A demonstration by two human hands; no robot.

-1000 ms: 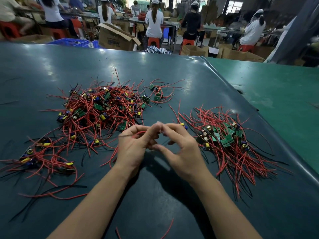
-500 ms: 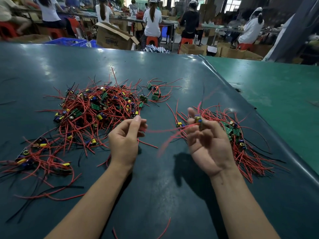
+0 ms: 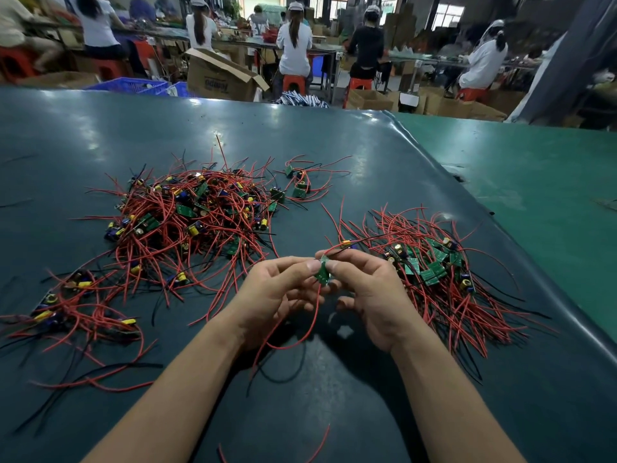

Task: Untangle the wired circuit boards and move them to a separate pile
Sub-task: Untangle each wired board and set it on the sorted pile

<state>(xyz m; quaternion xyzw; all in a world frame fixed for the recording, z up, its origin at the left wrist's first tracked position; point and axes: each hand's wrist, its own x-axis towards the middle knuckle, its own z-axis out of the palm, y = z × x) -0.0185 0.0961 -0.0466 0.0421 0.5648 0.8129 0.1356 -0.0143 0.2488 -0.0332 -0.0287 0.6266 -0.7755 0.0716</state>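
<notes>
Both hands, left (image 3: 277,292) and right (image 3: 370,295), pinch one green circuit board (image 3: 323,272) above the counter (image 3: 334,145), between the tangled heap (image 3: 193,222) and the sorted pile (image 3: 434,272).

A small green circuit board (image 3: 323,271) sits pinched between the left hand (image 3: 277,295) and right hand (image 3: 370,295), trailing a red wire (image 3: 300,339) and a black one below the wrists. Left of the hands, the tangled pile (image 3: 193,222) is mostly red wire, flecked with green boards, yellow and dark blue components and black leads. Right of the hands, the sorted pile (image 3: 434,279) shows the same red strands over green boards. Both rest on a dark teal table mat (image 3: 334,145); beyond the right hand lies a brighter green surface (image 3: 534,195). Far ahead, blurred stools appear orange-red.
</notes>
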